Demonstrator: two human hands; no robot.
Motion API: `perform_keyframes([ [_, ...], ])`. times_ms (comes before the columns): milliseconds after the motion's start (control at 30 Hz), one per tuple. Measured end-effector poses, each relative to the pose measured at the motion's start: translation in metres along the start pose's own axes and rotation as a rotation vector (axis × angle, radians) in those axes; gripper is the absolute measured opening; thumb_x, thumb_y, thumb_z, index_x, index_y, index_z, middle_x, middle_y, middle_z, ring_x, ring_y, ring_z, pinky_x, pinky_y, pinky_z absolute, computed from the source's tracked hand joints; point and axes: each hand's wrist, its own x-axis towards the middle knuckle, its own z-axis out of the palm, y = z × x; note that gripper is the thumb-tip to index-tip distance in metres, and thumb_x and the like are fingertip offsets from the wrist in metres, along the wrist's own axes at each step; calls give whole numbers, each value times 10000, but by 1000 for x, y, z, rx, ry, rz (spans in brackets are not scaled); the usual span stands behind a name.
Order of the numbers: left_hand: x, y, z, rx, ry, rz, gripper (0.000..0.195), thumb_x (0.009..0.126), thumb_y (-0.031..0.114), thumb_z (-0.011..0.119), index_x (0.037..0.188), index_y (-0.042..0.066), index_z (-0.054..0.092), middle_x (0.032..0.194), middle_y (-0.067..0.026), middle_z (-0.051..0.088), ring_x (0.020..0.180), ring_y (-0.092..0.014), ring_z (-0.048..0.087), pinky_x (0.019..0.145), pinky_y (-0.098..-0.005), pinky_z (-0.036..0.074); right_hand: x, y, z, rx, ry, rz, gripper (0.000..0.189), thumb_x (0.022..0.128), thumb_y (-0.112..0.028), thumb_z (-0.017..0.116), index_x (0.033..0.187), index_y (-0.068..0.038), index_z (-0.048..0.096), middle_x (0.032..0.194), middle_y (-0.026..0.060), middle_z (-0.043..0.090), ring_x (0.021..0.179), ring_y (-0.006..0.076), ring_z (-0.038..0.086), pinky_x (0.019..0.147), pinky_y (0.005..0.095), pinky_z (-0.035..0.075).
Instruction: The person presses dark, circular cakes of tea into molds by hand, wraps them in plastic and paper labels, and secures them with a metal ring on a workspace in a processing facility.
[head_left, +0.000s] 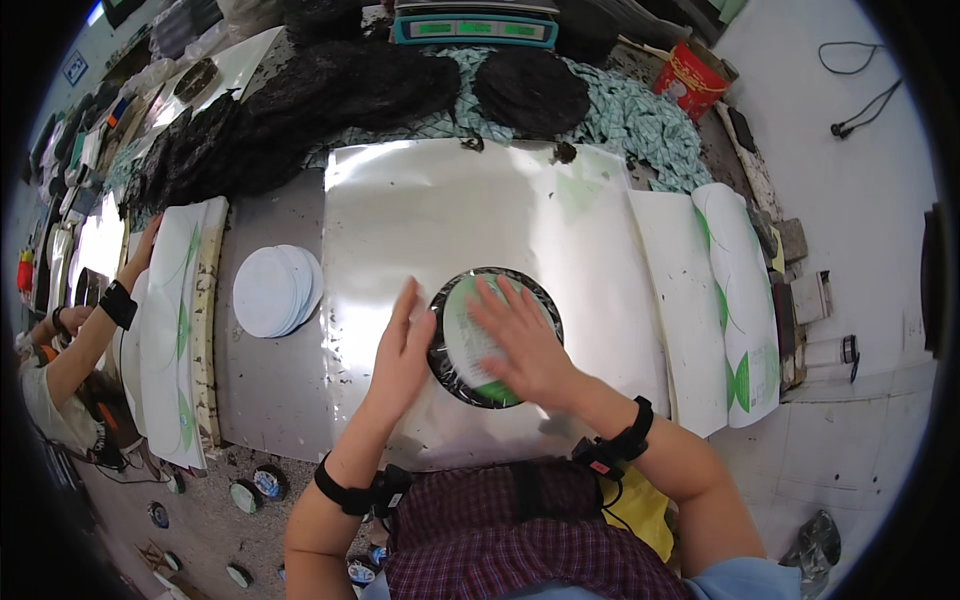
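Before me lies a round, dark cake in clear plastic film, with a round green-and-white printed label on top. It rests on a shiny metal sheet that covers the middle of the table. My right hand is over the label with its fingers spread, seemingly touching it. At the cake's left edge is my left hand, slightly blurred, thumb apart and nothing held; whether it touches the film I cannot tell. Left of the metal sheet sits a stack of round white paper discs.
Dark dried seaweed-like discs lie at the back on green netting, before a digital scale. Printed plastic sheets are at the right, near a red bucket. A co-worker's arm reaches in at left, touching another stack of sheets.
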Motion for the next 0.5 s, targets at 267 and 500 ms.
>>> perform_keyframes([
  [267, 10, -55, 29, -93, 355, 190, 285, 938, -24, 546, 1196, 24, 656, 1136, -85, 653, 1039, -170, 606, 902, -289, 475, 7, -15, 22, -483, -68, -75, 587, 942, -522, 529, 1462, -258, 466, 1635, 61, 209, 1489, 434, 143, 1135, 705, 128],
  [500, -36, 27, 3, 164, 156, 483, 301, 906, -105, 533, 1114, 36, 699, 1076, -67, 686, 1006, -138, 623, 884, -275, 491, -11, -69, -11, 125, -154, -130, 412, 906, -325, 654, 1284, -170, 608, 1545, 133, 367, 1357, 430, 420, 1117, 589, 320],
])
